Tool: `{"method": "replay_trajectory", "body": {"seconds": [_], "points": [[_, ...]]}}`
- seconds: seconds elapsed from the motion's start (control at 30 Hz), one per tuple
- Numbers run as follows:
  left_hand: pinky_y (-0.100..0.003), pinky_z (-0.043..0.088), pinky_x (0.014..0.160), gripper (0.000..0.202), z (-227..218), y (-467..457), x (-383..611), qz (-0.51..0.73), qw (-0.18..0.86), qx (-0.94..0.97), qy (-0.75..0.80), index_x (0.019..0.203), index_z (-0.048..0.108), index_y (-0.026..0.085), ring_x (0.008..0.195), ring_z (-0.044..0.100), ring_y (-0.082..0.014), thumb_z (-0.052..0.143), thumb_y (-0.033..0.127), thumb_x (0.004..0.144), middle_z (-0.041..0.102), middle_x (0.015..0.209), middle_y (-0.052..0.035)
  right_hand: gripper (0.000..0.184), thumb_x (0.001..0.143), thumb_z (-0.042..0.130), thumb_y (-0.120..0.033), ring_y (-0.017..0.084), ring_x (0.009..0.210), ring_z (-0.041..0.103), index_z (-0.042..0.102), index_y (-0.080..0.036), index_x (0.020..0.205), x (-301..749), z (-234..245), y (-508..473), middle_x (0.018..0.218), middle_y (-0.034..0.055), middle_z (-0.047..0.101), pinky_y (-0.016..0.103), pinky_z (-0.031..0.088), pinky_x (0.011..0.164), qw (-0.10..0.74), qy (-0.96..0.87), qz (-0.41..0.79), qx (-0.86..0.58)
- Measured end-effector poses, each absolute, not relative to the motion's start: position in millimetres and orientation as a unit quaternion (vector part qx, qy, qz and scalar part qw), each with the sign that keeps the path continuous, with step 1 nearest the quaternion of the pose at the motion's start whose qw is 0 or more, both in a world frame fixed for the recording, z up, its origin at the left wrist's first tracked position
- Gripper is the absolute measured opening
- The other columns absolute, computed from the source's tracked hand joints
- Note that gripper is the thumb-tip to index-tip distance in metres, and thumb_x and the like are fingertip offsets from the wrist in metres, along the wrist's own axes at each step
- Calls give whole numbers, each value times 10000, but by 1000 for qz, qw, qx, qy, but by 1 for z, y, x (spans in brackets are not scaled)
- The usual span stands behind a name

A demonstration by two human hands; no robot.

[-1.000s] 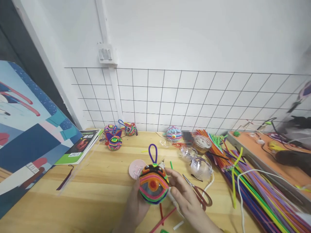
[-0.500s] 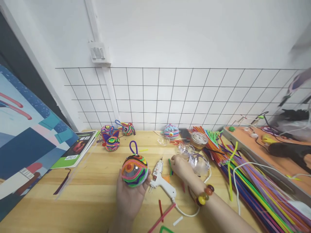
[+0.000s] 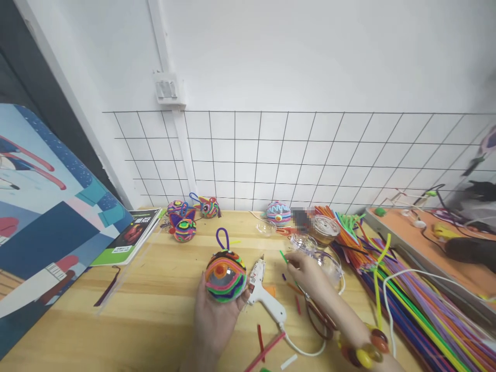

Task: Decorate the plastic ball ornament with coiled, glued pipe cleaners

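- Above the wooden table (image 3: 155, 315), my left hand (image 3: 217, 323) cups a striped ball (image 3: 226, 281);
- beside the glue gun (image 3: 268, 301), my right hand (image 3: 309, 275) pinches a green strip (image 3: 283, 256).

Wood tbl (image 3: 155, 320): glue gun (image 3: 267, 299) ctr; mag (image 3: 129, 238) + tassel (image 3: 107, 289) L; balls (image 3: 185, 230) along back; spool (image 3: 325, 228), pipe cleaners (image 3: 418, 305) R.

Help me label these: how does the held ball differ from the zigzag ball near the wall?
The held ball sits in the left hand; the zigzag ball rests on the table. The held ball has a purple loop on top; the zigzag ball shows none. Both are round and multicoloured.
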State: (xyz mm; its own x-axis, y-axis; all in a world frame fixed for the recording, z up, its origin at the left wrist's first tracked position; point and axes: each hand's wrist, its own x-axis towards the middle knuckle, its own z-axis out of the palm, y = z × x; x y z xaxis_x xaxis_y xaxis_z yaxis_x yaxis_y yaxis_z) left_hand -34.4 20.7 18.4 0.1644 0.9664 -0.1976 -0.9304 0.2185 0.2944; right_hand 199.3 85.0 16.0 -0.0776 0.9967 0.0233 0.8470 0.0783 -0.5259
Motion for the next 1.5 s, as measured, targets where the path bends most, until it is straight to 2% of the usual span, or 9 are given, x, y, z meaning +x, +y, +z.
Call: {"method": "replay_trajectory", "body": {"seconds": [0.1,0.2,0.3,0.43,0.6,0.87,1.1,1.37,1.5], "points": [[-424,533,759,231,16,18,-30,620,760,70,180,955,754,238,921,696,-324,654,380,804,752,1017,-99,301,937,377,-206,204,846,647,656,-150,1033,204,31,61,927,77,667,327,524,771,251,-730,199,-603],[-427,528,780,254,14,16,-23,609,763,83,202,953,747,200,960,680,-305,669,385,798,748,1023,-115,272,958,401,-268,193,826,628,658,-195,1011,200,43,34,863,58,636,304,515,729,328,-767,183,-521],[-431,508,840,296,13,14,-14,624,744,116,209,1008,727,211,1016,654,-287,722,366,756,738,1060,-99,256,950,442,-166,163,779,615,612,-241,1126,189,51,12,851,41,603,261,509,673,411,-801,138,-414],[-420,459,929,348,11,13,-7,628,727,163,225,1028,708,184,1060,628,-277,730,390,749,726,1075,-105,350,939,439,-86,161,821,620,531,-223,1249,169,54,-6,921,74,585,235,523,670,375,-857,100,-339],[-435,442,949,424,8,12,-6,610,737,194,217,1103,673,165,1074,623,-297,667,456,795,703,1127,-130,299,956,393,-89,160,746,604,547,-138,1207,153,54,-14,880,95,592,232,514,613,376,-869,-7,-323],[-426,433,965,478,8,6,-7,596,744,215,215,1193,600,189,1115,605,-287,616,496,827,660,1209,-115,364,1023,275,-228,153,747,602,611,-164,1146,152,52,-13,866,88,612,230,505,654,330,-873,-49,-356],[-425,468,895,451,12,5,-7,582,737,256,229,1199,557,177,1067,631,-297,630,433,835,673,1162,-146,371,1026,276,-253,150,719,610,633,-173,1081,152,55,-11,826,74,633,226,503,647,332,-873,-72,-349],[-357,485,866,457,15,5,-6,579,731,241,270,1146,588,196,1000,658,-252,756,244,723,701,1096,-108,358,1023,278,-282,169,713,602,624,-206,1077,147,46,-13,826,69,641,260,507,647,337,-860,-27,-383],[-355,493,837,508,14,6,-6,589,724,224,280,1186,586,197,950,666,-247,757,238,709,717,1044,-102,323,1015,312,-230,166,778,621,583,-199,1190,151,42,-12,892,80,640,255,519,681,342,-867,-17,-362]]}}
